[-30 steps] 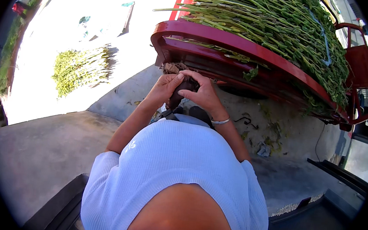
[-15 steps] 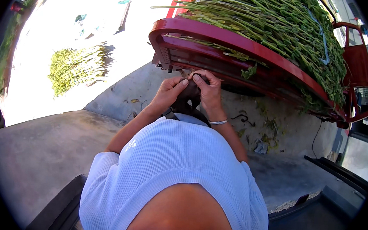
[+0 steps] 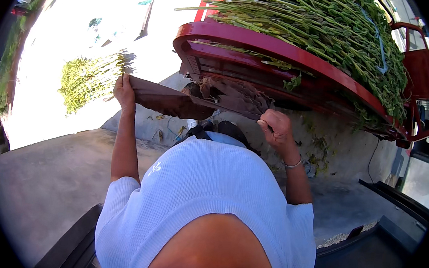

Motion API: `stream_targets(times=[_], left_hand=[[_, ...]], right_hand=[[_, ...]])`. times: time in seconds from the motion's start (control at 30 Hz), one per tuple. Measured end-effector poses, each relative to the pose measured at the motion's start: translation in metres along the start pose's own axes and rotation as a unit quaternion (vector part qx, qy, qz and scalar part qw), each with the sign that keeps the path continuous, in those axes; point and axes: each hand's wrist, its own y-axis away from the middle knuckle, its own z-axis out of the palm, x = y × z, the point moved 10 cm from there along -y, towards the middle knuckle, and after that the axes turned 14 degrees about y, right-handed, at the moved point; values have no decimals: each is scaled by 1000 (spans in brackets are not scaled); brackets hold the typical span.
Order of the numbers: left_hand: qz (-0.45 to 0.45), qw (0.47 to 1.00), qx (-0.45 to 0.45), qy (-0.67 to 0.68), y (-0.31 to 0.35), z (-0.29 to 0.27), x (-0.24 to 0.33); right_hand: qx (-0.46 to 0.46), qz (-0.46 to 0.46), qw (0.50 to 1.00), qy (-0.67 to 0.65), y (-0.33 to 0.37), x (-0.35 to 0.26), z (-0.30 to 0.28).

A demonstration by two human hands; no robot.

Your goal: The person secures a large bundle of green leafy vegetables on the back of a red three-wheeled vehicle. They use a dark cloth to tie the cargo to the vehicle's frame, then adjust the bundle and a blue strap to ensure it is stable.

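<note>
A brown cloth is stretched out in front of my chest. My left hand grips its left end, raised out to the left. My right hand is closed on its right part, just below the rim of a red cart. The cart is piled high with long green stalks. The cloth's middle hangs crumpled against the cart's underside. A bracelet sits on my right wrist.
A bundle of green plants lies on bright sunlit ground to the left. Grey concrete floor spreads below, in shade. Loose leaves litter the ground under the cart. A dark raised edge runs at the lower right.
My hands were together at the cart's rim. They have moved apart, the left far out to the left, and the brown cloth now spans between them.
</note>
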Motion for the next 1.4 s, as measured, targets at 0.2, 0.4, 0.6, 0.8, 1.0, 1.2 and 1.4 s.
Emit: stream_targets(times=[0.2, 0.4, 0.6, 0.8, 1.0, 1.2, 1.4], left_hand=[[111, 953, 136, -246, -89, -121, 18], [-94, 922, 300, -225, -123, -308, -43], [-147, 989, 9, 19, -93, -135, -32], [-314, 866, -266, 286, 74, 98, 34], [-361, 735, -445, 364, 179, 181, 105], [-391, 696, -487, 354, 200, 187, 120], [-435, 636, -522, 365, 219, 189, 123]], right_hand=[[-188, 123, 822, 523, 140, 184, -33], [-271, 542, 540, 584, 398, 303, -188], [-155, 424, 816, 361, 302, 309, -73], [-8, 346, 913, -215, 50, 130, 94], [62, 154, 973, -159, -60, 10, 96], [71, 121, 981, -133, -56, 24, 95], [78, 221, 893, -385, -42, 45, 93]])
